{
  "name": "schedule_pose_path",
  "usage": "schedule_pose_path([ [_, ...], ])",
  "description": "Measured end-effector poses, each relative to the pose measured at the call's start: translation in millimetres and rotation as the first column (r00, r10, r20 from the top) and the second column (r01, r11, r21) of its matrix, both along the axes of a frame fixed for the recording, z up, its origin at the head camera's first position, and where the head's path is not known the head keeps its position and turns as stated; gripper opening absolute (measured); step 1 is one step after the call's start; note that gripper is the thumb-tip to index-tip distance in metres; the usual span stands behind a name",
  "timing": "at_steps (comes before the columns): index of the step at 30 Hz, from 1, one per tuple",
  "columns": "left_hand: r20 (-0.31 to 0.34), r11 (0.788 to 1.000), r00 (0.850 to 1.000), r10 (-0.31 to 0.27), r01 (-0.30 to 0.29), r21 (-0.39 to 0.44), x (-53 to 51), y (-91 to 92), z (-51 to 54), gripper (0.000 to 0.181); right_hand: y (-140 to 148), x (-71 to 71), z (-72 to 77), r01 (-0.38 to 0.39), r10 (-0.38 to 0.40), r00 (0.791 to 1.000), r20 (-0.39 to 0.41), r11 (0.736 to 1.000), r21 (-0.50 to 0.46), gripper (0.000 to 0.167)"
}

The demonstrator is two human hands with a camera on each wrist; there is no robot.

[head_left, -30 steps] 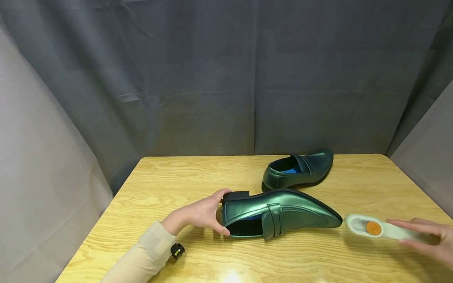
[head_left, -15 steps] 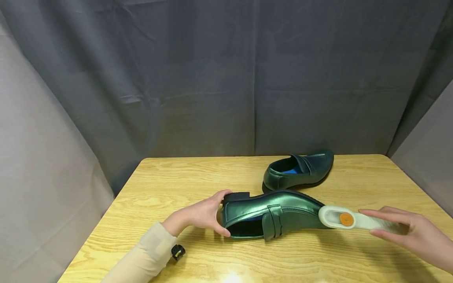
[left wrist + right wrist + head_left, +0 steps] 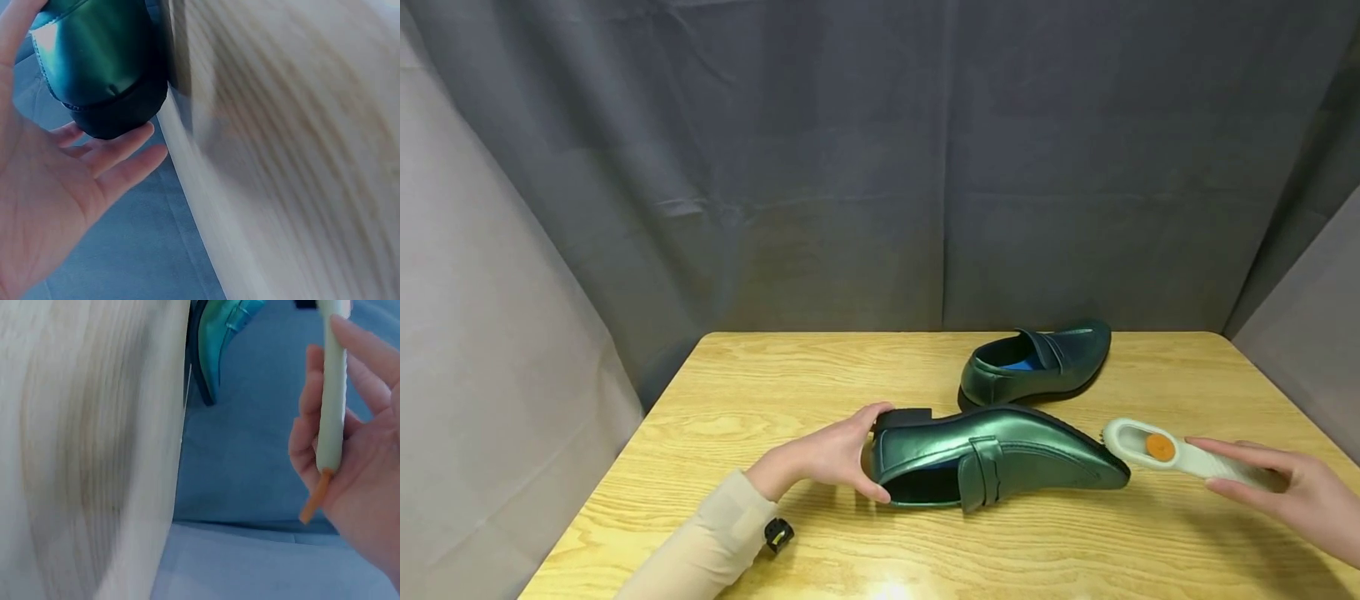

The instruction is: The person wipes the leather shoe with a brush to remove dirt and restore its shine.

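Observation:
A shiny green loafer (image 3: 1030, 454) lies on its side on the table, its opening facing the front and its toe to the right. My left hand (image 3: 831, 450) grips it by the heel, thumb at the opening's edge and fingers by the black heel block; the left wrist view shows the fingers against the heel (image 3: 125, 109). In my right hand (image 3: 1292, 492) is a pale green brush (image 3: 1206, 460) with an orange button, held by its handle. Its head is at the sole edge near the toe; whether the bristles touch cannot be told. An orange loop hangs from the handle end (image 3: 331, 450).
A second green loafer (image 3: 1037, 367) with a blue insole stands upright behind the first, near the table's back edge. The wooden table (image 3: 820, 367) is bounded by a dark grey curtain (image 3: 820, 167) behind and pale cloth (image 3: 497, 333) at the sides.
The right hand brought the brush leftward over the loafer's toe, then back right and slightly up to the sole edge. The left hand and both loafers stay in place.

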State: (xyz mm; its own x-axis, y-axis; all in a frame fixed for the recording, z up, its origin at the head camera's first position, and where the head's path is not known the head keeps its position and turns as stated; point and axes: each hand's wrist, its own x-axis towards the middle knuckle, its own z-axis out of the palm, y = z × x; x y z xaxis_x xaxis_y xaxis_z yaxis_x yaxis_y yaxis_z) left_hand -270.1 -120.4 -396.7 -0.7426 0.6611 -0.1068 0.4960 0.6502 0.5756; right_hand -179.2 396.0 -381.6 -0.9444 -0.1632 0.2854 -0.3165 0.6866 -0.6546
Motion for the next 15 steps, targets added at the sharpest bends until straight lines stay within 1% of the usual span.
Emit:
schedule_pose_path([
  [3,-0.014,1.0,1.0,-0.002,0.002,-0.008,0.3,-0.7,-0.6,0.12,-0.6,2.9,1.0,0.067,-0.066,0.997,-0.03,0.997,0.026,0.049],
  [6,-0.026,1.0,1.0,-0.001,0.001,-0.005,1.0,-1.7,-1.8,0.119,-9.2,5.3,6.9,0.086,-0.083,0.995,-0.047,0.995,0.059,0.049],
  [11,-0.026,1.0,1.0,0.01,-0.01,0.017,3.7,-3.3,-3.5,0.116,-30.3,5.0,19.8,0.056,-0.05,0.997,-0.051,0.991,0.12,0.05],
  [15,-0.022,0.999,1.0,0.002,-0.001,0.041,5.2,-3.0,-5.0,0.113,-40.8,2.4,27.2,0.021,-0.013,0.998,-0.067,0.991,0.132,0.049],
])
